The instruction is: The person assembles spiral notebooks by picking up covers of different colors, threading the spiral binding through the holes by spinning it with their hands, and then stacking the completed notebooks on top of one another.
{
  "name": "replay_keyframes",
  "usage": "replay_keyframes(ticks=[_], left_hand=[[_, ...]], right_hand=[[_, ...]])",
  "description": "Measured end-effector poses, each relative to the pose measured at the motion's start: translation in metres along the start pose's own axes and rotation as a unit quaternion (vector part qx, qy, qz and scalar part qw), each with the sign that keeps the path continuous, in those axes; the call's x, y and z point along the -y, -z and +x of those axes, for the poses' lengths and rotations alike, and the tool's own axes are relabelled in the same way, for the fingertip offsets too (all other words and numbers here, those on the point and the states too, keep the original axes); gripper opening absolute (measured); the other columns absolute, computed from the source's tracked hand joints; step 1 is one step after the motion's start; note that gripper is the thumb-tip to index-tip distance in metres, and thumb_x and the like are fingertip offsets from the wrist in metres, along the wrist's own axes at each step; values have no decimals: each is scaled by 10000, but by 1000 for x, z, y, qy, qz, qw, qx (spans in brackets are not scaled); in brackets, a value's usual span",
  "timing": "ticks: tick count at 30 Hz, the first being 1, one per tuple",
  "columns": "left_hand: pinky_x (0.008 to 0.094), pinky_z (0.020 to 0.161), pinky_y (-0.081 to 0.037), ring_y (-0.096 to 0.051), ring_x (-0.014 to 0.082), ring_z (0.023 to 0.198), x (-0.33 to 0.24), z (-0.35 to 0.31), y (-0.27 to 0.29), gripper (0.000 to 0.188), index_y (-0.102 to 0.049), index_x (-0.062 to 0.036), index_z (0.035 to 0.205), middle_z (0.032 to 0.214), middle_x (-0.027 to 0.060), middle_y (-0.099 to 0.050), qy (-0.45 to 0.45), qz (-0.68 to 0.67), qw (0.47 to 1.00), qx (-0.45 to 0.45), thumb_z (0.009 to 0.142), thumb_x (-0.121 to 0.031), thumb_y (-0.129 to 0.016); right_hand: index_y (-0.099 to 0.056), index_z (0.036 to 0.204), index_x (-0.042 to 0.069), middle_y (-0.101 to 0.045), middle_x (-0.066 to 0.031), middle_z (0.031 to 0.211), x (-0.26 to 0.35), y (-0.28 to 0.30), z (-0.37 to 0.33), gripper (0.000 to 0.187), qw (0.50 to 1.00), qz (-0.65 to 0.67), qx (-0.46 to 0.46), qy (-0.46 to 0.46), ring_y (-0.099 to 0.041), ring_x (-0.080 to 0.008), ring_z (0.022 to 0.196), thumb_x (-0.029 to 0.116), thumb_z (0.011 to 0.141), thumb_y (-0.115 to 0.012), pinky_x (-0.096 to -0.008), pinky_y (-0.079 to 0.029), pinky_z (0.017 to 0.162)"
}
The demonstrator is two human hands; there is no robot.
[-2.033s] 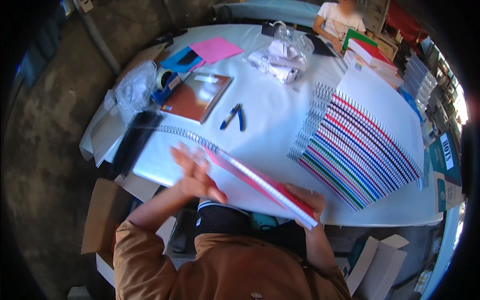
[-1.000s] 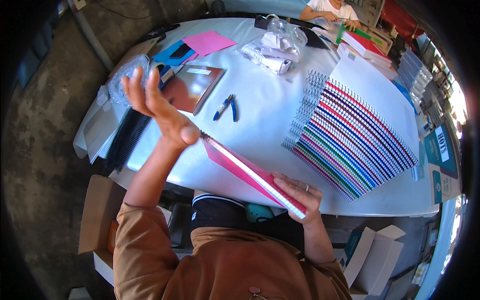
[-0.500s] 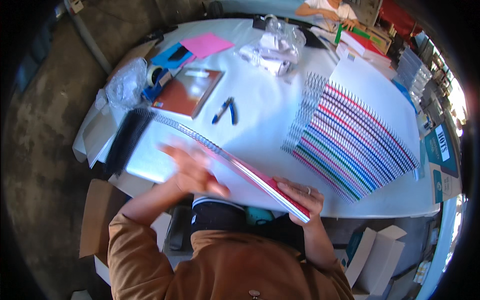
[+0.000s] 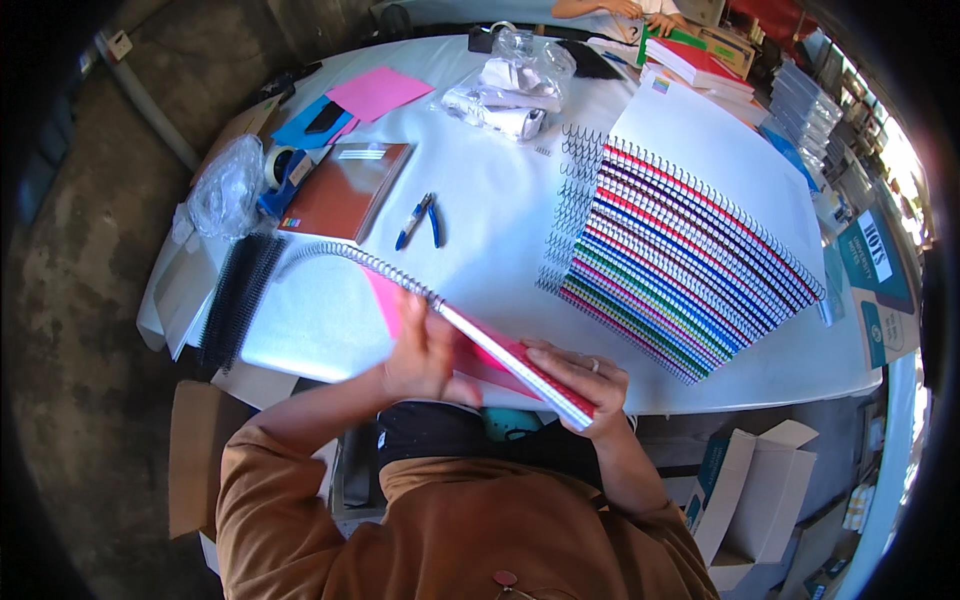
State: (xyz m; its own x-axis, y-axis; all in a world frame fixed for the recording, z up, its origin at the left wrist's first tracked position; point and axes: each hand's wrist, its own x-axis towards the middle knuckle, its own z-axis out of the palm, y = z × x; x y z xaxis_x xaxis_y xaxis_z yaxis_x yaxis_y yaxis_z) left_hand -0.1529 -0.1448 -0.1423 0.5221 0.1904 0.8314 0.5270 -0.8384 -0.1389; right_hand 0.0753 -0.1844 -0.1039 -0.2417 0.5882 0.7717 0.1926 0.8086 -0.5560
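Observation:
A pink-red notebook (image 4: 490, 358) is tilted on edge near the table's front edge, its white page edges facing up. My right hand (image 4: 585, 385), with a ring on one finger, is closed around its lower right end. A long metal-grey spiral coil (image 4: 375, 262) runs along the notebook's spine line, and its loose end arcs out to the left. My left hand (image 4: 425, 345) is at the notebook's upper left end, fingers raised beside the coil and thumb apart; it is slightly blurred. Whether its fingertips press on the coil, I cannot tell.
On the right lies a fanned stack of spiral-bound notebooks (image 4: 690, 260) with coloured spines. Black coils (image 4: 240, 300) lie at the left edge. Farther back are a brown notebook (image 4: 345, 190), blue pliers (image 4: 420, 222), a tape dispenser (image 4: 285, 182) and plastic bags (image 4: 515, 90). Another person's hands (image 4: 660, 20) show beyond.
My left hand has moved right and closer to the coil, and is less smeared. The notebook and right hand have shifted slightly left in view, along with the whole table.

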Motion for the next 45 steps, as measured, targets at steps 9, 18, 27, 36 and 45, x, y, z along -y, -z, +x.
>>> replay_keyframes(ticks=[9,18,27,36,45], left_hand=[[538,1055,-140,-149,392,1321,9,14,-4,989,-255,55,1333,1422,273,-105,61,-22,996,-56,751,-734,-389],[386,1103,-58,-148,264,1341,3,50,1,697,-174,72,1364,1414,187,-238,42,-24,994,-99,937,-466,-290],[574,1045,25,-71,458,1315,-9,0,-1,1065,-285,49,1296,1400,313,-134,36,-68,997,-17,655,-779,-476],[317,554,-360,-488,229,516,36,110,32,334,-518,-62,580,545,38,-489,103,-18,992,71,872,-210,-452],[507,1045,-158,-162,408,1307,35,46,0,1150,-126,48,1383,1413,302,-112,70,-1,998,-10,671,-820,-374]], right_hand=[[-643,1032,2,-641,-185,992,5,0,1,343,999,-30,-13,8,-655,-275,851,68,697,-678,-320,-524,706],[-648,1029,18,-645,-160,998,5,-2,-3,348,999,-28,-19,-8,-643,-268,901,49,684,-684,-337,-508,778],[-618,1056,-14,-640,-156,1005,11,-4,-1,368,1000,-2,-11,-8,-646,-283,887,11,691,-663,-332,-520,764],[-588,1117,0,-640,-120,1052,21,-11,14,296,950,220,-63,-215,-626,-155,907,33,823,-586,-262,-468,799],[-587,1124,10,-599,-157,1116,12,-7,0,475,999,23,2,-48,-603,-288,999,-81,659,-612,-332,-494,838]])
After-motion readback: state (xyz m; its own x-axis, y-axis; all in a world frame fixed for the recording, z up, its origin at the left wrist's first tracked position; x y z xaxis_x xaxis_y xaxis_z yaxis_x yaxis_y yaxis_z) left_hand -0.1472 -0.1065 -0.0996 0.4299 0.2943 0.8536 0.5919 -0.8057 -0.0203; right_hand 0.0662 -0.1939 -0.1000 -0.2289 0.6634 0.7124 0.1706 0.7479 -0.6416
